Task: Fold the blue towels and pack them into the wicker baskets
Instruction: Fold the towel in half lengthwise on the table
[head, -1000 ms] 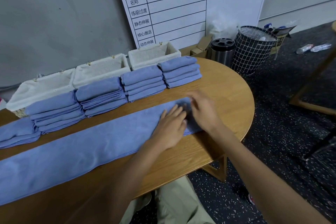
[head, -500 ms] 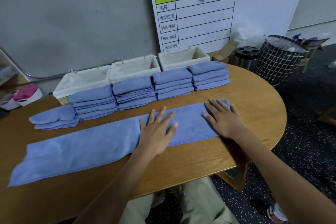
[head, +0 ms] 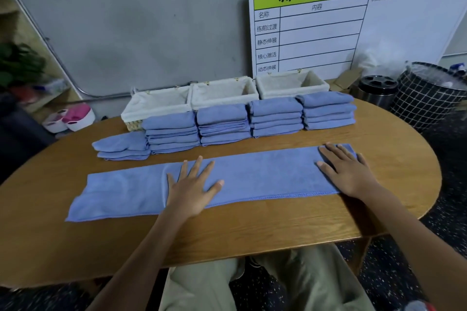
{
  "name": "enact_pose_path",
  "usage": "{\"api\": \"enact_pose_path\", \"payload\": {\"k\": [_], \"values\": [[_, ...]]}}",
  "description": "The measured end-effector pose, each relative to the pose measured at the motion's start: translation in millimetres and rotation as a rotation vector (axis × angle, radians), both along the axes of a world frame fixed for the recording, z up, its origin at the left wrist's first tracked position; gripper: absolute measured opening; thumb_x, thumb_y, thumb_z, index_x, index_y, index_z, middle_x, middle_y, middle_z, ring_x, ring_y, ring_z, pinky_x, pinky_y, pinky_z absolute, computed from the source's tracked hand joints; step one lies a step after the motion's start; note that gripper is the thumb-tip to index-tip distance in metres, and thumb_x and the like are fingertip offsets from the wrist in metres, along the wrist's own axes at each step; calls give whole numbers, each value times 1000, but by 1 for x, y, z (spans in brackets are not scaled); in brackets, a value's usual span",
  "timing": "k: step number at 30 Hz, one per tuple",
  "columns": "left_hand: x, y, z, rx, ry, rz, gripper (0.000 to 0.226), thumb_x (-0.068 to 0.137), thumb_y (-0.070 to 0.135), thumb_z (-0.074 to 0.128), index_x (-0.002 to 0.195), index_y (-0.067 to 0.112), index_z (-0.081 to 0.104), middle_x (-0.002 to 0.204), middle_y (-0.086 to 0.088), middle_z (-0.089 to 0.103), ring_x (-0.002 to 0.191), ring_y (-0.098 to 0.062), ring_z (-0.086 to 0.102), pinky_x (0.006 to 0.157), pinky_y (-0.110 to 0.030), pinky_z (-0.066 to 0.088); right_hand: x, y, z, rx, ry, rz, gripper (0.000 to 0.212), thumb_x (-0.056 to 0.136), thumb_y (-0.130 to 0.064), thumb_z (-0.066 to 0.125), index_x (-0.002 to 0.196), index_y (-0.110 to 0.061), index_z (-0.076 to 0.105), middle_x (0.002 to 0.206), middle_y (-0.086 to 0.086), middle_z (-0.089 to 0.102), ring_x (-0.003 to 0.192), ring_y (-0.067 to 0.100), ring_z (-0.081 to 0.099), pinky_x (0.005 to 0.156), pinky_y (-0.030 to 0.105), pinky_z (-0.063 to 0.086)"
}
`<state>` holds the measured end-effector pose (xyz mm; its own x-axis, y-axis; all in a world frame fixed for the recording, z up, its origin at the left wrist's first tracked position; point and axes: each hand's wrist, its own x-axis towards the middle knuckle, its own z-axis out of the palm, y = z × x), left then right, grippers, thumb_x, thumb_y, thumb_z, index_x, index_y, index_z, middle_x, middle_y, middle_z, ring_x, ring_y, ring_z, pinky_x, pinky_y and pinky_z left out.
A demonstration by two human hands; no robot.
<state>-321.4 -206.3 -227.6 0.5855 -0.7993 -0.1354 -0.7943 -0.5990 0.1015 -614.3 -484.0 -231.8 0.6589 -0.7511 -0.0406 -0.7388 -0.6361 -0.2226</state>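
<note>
- Head view: I see a long blue microfibre towel, folded into a narrow strip, lying flat across the oval wooden table in front of me.
- My left hand lies flat on the middle of the strip, fingers straight and spread, gripping nothing.
- My right hand presses flat on the strip's right end, fingers straight, also holding nothing; the two hands are well apart.
- Behind the strip stand four stacks of folded blue towels in a row, touching side by side, with a lower pile of two folded blue towels at the left end.
- Three white-lined wicker baskets sit in a row just behind the stacks, against the grey wall; I see no towel in them.
- A white board with a green header leans on the wall at right, with a black wire-grid bin and a steel canister with a black lid beside the table.
</note>
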Motion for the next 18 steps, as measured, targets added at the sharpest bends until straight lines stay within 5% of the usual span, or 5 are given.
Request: {"api": "enact_pose_path", "payload": {"k": [11,18], "values": [[3,9,2,-1,-8,3,77,87,81,12,155,50,-7,165,14,-20,153,-23,-18,117,-67,-8,6,9,9,-184,73,62,56,105,-51,18,158,-33,15,166,-12,9,153,15,2,122,49,-3],[12,12,0,10,-2,-20,84,80,86,6,155,51,-6,164,16,-20,153,-22,-17,118,-67,-5,14,14,0,4,19,84,59,104,-54,19,158,-36,6,166,-11,-4,153,12,-4,122,43,1]]}}
